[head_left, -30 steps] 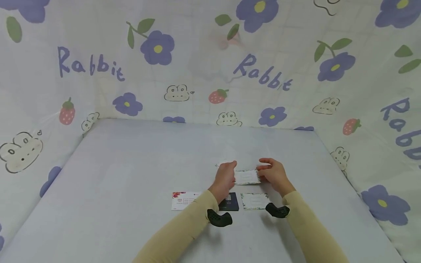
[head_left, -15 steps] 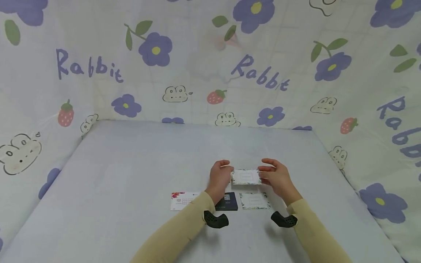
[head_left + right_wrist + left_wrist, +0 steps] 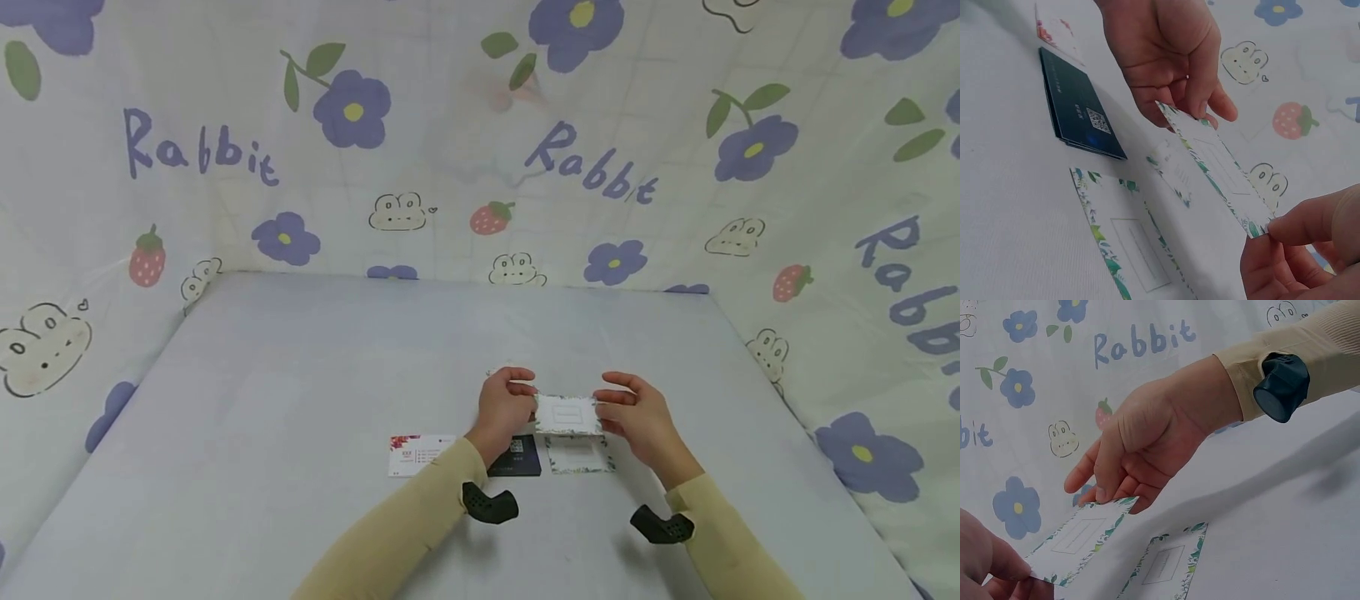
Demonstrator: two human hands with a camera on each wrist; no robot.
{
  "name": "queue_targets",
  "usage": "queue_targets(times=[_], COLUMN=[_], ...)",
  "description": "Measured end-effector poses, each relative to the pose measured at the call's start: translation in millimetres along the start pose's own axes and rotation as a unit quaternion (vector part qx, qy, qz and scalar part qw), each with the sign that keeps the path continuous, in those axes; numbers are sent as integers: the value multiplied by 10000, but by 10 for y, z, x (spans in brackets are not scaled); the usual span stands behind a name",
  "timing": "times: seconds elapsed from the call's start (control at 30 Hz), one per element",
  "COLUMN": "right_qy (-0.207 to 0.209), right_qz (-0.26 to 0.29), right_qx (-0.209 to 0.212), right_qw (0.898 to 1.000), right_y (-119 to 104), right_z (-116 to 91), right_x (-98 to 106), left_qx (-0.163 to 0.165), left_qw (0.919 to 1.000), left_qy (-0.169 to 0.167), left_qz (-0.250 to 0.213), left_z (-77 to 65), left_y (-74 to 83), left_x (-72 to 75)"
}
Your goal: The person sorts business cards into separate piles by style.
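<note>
Both hands hold a white business card with a green leafy border [image 3: 567,415] in the air above the table. My left hand [image 3: 504,410] pinches its left end between thumb and fingers; my right hand [image 3: 637,418] pinches its right end. In the right wrist view the held card [image 3: 1213,165] is tilted. A similar leafy-bordered card [image 3: 581,456] lies flat on the table just below, its far edge partly covered by the held one. Another leafy card [image 3: 1172,172] lies farther back, mostly hidden by my left hand in the head view.
Left of the flat leafy card sits a small stack of dark cards with a QR code [image 3: 522,458]. Beside it lies a white card with red flowers [image 3: 418,455], partly covered by my left sleeve. A patterned curtain [image 3: 442,167] borders the white table [image 3: 300,358].
My left hand took hold of the card's left end. Both hands then brought the card slightly nearer, over the far edge of the flat leafy card.
</note>
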State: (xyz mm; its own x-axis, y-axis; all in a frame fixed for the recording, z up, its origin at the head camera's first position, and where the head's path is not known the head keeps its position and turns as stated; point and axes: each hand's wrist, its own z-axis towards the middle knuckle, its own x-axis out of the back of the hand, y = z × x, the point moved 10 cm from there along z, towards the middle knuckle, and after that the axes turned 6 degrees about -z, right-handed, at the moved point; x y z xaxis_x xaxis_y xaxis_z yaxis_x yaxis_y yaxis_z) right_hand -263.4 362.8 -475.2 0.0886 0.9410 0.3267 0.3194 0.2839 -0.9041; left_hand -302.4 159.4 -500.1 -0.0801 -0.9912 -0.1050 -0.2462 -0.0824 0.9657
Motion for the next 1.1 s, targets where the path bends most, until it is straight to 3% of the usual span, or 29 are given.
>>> queue_targets(times=[0.37, 0.7, 1.1], right_qy=[-187, -178, 124], right_qz=[254, 392, -116], right_qx=[14, 13, -144], right_qw=[9995, 9991, 9998], right_y=[93, 182, 359], right_z=[-158, -204, -147], right_x=[82, 101, 164], left_qx=[-19, -132, -49], left_qw=[9986, 9966, 9966], left_qy=[-463, -585, -629], left_qz=[240, 559, 532], left_z=[-122, -195, -246], left_y=[-42, -49, -96], left_x=[-103, -132, -174])
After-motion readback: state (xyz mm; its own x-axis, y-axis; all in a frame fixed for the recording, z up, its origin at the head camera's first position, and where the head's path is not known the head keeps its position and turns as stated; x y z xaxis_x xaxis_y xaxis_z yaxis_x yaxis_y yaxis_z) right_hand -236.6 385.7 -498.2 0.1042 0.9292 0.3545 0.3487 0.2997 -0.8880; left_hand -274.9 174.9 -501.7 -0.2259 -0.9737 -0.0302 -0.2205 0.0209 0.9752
